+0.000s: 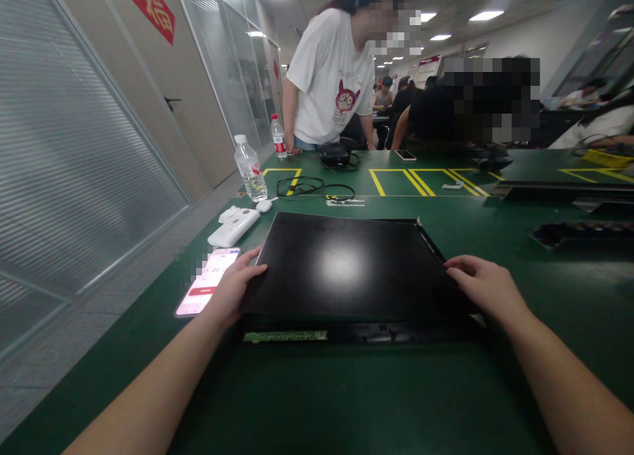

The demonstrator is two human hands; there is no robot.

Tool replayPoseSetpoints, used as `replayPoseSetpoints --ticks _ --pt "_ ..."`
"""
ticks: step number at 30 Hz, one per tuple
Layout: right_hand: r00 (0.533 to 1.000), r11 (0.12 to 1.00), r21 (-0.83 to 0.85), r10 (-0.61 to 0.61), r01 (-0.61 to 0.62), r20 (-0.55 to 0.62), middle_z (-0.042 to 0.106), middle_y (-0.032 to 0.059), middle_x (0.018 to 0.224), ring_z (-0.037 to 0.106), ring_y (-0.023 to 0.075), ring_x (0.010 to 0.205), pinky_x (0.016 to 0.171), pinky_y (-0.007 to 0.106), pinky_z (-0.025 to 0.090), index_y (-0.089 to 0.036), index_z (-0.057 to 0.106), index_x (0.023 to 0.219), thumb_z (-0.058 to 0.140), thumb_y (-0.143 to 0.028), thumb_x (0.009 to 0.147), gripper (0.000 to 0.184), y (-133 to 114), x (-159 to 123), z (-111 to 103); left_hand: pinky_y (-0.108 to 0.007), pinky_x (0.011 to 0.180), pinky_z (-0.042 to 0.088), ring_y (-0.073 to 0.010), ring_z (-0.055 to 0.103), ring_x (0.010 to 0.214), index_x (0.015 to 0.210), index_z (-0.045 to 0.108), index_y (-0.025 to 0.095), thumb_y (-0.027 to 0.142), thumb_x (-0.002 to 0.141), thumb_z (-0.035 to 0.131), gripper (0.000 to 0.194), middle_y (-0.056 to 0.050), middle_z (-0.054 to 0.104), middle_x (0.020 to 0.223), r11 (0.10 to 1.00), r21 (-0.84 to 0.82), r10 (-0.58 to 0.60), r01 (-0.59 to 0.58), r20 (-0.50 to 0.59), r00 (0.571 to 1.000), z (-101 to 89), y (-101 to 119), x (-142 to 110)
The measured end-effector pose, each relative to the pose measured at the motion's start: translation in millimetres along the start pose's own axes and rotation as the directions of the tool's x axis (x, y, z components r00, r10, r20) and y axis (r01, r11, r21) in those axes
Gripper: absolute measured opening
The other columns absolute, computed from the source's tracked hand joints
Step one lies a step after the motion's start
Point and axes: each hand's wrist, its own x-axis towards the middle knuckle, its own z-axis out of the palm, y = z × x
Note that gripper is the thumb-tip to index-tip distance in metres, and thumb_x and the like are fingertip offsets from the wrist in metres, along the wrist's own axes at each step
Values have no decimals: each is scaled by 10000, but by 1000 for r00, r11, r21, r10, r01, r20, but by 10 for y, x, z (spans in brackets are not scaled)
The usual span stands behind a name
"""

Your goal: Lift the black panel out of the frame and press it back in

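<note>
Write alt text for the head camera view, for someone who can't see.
The left hand and right hand hold opposite sides of a glossy black panel over a green table, a lit phone nearby; a person in white stands beyond.

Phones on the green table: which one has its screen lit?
The near phone, beside the left hand: it glows white and pink, while the far phone shows a dark face.

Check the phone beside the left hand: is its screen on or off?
On: the phone beside the left hand shows a lit pinkish display with a red bar.
</note>
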Motion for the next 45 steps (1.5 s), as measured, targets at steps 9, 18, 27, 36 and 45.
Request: replayPoseSetpoints --ticks 9,18,27,36,45 --pt "998 997 -58 59 -57 21 748 57 743 696 269 673 656 395 465 -267 800 880 573 -450 793 304 -38 -19 -53 -273 581 578 -245 782 739 1388 658 158 100 747 696 645 -71 823 918 999 35 -22 27 -113 993 111 73 -85" --pt "1000 997 -73 10 -10 -7 743 67 717 698 289 672 635 409 473 -278 801 851 566 -448 800 294 -47 -36 -42 -270 592 577 -239 781 734 1370 685 148 86 757 691 616 -70 828 899 999 36 -26 31 -139 990 132 85 -99" --pt "999 996 -84 40 -38 30 757 58 775 695 283 682 685 422 479 -280 801 885 569 -460 792 308 -52 -25 -63 -277 607 588 -241 785 742 1286 721 139 68 755 685 537 -52 829 865 998 57 -20 29 -159 987 172 115 -120" --pt "1000 1000 -5 9 -9 14 755 54 749 708 282 704 683 410 493 -272 797 854 575 -454 772 299 -25 -15 -47 -300 591 593 -253 782 701 1279 707 150 92 732 697 550 -59 820 838 1000 25 -4 7 -111 994 141 64 -102" --pt "1000 1000 -4 -23 23 -4 756 50 740 718 289 730 693 405 495 -274 794 851 573 -452 777 293 9 -8 -24 -319 591 598 -260 780 689 1289 682 170 100 724 706 570 -62 816 850 1000 11 -2 3 -55 999 114 26 -78"
